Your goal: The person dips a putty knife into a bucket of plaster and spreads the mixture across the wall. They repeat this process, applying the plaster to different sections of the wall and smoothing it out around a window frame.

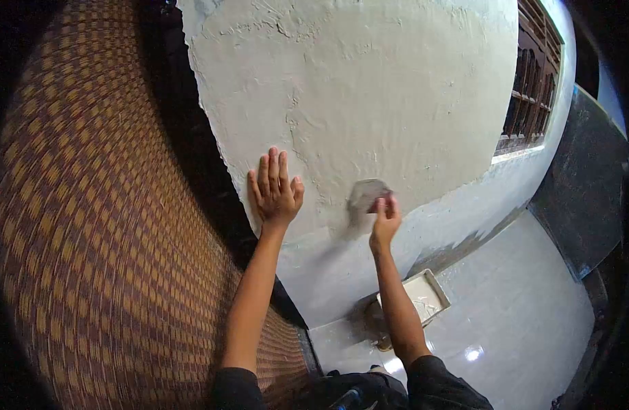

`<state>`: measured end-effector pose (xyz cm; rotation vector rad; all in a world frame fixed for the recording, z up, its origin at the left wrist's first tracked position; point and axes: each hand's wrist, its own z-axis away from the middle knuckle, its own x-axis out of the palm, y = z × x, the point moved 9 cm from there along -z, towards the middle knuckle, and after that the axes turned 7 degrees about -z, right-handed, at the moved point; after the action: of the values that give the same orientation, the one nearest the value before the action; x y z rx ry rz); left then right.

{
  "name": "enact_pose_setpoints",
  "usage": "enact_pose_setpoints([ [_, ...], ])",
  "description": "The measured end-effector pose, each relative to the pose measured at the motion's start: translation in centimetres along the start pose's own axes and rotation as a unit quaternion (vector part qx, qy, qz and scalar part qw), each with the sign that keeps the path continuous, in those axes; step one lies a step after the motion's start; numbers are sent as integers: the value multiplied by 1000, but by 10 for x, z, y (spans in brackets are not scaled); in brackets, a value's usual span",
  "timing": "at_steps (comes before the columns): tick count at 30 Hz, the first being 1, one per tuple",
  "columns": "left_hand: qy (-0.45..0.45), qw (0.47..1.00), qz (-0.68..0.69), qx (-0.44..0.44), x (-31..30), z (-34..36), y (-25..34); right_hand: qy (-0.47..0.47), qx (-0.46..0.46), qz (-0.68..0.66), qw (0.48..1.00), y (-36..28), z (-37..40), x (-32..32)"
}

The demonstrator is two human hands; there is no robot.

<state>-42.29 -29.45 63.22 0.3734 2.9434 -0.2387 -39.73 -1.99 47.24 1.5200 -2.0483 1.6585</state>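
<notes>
Beige plaster (396,89) covers the upper part of the wall, with rough ridges near its left side. My left hand (277,197) lies flat against the wall near its left edge, fingers spread and pointing up, holding nothing. To the right of it, my right hand (386,219) grips a putty knife (367,195) by its handle. The blade is blurred and rests on or close to the lower part of the plaster; contact cannot be made out.
A tray (436,290) of pale plaster sits on a bucket below the wall, beside my right forearm. Woven matting (116,205) rises at the left. A barred window (531,85) is at the upper right, near a dark panel (581,184). The floor (512,314) is glossy.
</notes>
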Motion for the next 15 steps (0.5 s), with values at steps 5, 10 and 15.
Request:
enact_pose_setpoints([
  [5,18,1000,0,1,-2,1,1,-38,-27,-49,998,-1,1,3],
  [10,-2,1000,6,-4,1,3,1,-61,18,80,995,-4,-13,3],
  [15,21,1000,9,-5,0,1,1,34,-44,-111,992,-21,-29,-28],
])
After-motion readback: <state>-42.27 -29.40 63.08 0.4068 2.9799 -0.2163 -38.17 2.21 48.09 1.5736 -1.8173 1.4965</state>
